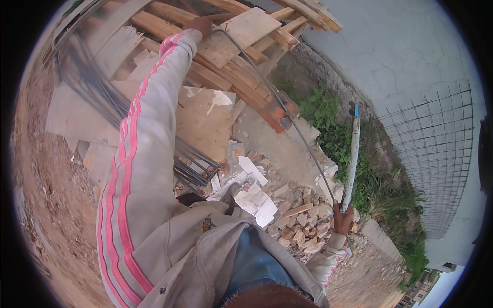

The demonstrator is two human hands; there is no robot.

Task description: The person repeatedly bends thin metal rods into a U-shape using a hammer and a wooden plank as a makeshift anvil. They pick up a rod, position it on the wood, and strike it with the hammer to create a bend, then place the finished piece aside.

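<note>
My left arm reaches far forward over a pile of planks. The left hand is closed at the upper end of a thin, dark steel rod, though its fingers are partly hidden. The rod slants down to the right, slightly bowed. Near its lower end my right hand is closed, with the rod meeting its fingers. A pale, pole-like thing with a blue tip rises from the same hand; whether the hand grips it or it stands behind, I cannot tell.
Wooden planks and plywood sheets lie ahead, beside bundled dark rods. Broken stones and white rubble are below. Green weeds and a wire mesh panel line the pale wall at right.
</note>
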